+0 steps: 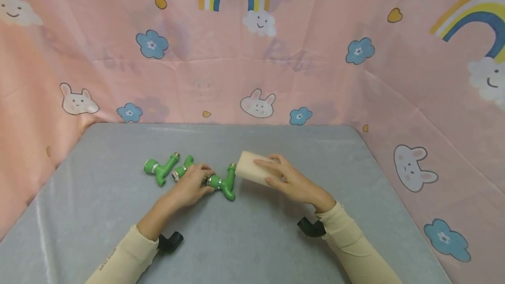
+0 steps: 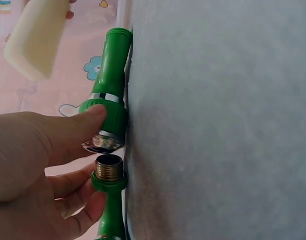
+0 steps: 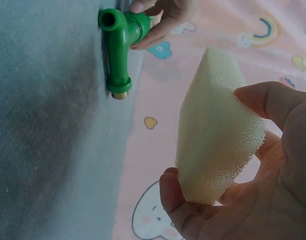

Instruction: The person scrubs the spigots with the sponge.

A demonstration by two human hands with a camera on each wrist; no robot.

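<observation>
My staged tabletop booth, not working room: grey cloth-covered table (image 1: 98,214); pink nursery-print sheet (image 1: 315,78) hung on three sides as backdrop, with rainbows, rabbits, flowers; cameras strapped on my wrists.

Soft, even light filled the head view, with faint shadows beneath the arms. Both wrist views were softly blurred up close, slightly dim and tinged pink.

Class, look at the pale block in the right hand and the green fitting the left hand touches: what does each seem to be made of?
Pale block: apparently foam sponge, matte and cream, given its open pitted pores.
Green fitting: likely moulded plastic, smooth with a slight sheen; its silvery ring and brassy threaded end look metallic. The left hand touches it.
</observation>
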